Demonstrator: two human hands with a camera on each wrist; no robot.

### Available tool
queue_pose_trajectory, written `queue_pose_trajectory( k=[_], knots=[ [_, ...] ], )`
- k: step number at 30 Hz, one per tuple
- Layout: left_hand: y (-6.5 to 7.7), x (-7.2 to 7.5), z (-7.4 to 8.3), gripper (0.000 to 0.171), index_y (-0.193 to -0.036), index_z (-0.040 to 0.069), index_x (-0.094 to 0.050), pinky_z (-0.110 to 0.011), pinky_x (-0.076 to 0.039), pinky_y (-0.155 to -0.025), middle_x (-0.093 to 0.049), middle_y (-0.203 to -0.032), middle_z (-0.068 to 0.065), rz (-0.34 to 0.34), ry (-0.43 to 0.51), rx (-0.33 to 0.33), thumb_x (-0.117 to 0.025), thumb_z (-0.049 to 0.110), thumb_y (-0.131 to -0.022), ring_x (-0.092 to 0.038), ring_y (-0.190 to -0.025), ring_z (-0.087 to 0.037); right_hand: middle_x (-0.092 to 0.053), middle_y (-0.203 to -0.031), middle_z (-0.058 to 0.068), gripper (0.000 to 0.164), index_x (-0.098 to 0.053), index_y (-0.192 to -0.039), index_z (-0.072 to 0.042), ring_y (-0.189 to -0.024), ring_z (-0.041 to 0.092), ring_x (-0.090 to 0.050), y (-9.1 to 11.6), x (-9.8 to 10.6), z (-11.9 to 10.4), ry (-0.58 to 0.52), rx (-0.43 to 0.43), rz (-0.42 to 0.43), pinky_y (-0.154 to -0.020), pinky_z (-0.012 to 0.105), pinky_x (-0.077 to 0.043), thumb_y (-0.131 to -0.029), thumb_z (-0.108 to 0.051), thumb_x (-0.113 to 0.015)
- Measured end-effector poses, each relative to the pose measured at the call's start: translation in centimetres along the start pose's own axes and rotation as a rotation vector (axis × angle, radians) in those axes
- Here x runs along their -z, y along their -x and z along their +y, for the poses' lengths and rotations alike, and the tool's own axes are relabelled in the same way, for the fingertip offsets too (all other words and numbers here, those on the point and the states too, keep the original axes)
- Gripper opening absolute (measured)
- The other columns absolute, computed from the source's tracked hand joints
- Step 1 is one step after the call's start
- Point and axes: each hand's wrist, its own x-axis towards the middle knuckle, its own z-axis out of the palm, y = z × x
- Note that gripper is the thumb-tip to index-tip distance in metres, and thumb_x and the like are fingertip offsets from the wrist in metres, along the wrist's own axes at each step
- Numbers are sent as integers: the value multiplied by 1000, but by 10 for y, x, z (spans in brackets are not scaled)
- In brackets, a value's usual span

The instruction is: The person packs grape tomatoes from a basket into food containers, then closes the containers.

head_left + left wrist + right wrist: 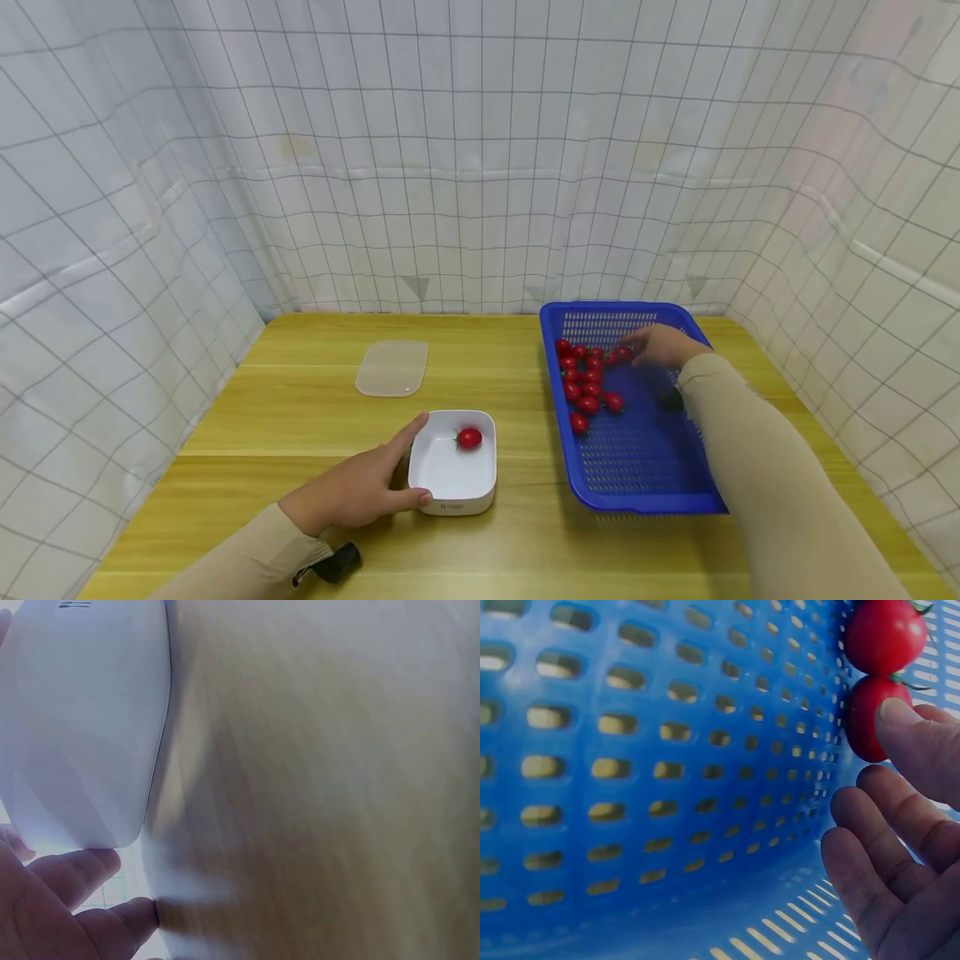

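Note:
My left hand (363,483) grips a white square container (442,467) at its left side, the thumb at the near corner and the fingers at the far corner. One red cherry tomato (469,438) with a green stem lies inside the container. Reaching into the blue basket (567,442), my right hand (663,345) pinches a cherry tomato (861,724) between thumb and index finger, close to the basket's far wall. Its other fingers are loosely bent below. Another tomato (883,634) sits right beside the pinched one. Several more cherry tomatoes (591,389) lie along the basket's left side.
A translucent square lid (392,367) lies flat on the wooden table (300,417), behind and left of the container. White grid-patterned curtains (480,167) enclose the table at the back and on both sides. The basket's raised rim surrounds the right hand's work area.

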Motion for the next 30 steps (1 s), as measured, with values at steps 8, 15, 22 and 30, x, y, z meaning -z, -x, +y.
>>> queue_pose_trajectory(
  k=[8, 15, 22, 30],
  knots=[
    [-1, -2, -2, 109, -171, 17, -8, -63, -36, -121, -40, -166, -20, 1, 1, -3, -73, 60, -94, -45, -149, -39, -73, -121, 28, 49, -66, -137, 4, -113, 43, -69, -1, -2, 3, 43, 34, 13, -101, 58, -54, -90, -6, -76],
    [-1, -2, -2, 109, -171, 18, -9, -62, -36, -121, -41, -165, -20, 7, -7, 2, -73, 60, -94, -45, -149, -39, -70, -132, 26, 43, -69, -136, -2, -123, 45, -66, -5, -6, 3, 61, -2, -6, -109, 62, -48, -94, -8, -74],
    [-1, -2, -3, 109, -171, 18, -9, -62, -36, -121, -41, -165, -20, 9, -12, 1, -73, 59, -94, -46, -149, -39, -64, -142, 26, 43, -68, -139, -6, -138, 50, -53, -11, -10, 1, 123, -8, -46, -117, 65, -38, -98, -18, -71],
    [0, 0, -2, 109, -171, 16, -8, -63, -37, -120, -42, -164, -22, 6, -9, -20, -72, 59, -95, -46, -148, -40, -66, -140, 25, 43, -68, -139, -4, -137, 48, -55, -15, -12, 1, 156, 7, -78, -117, 63, -40, -98, -18, -70]
  ],
)
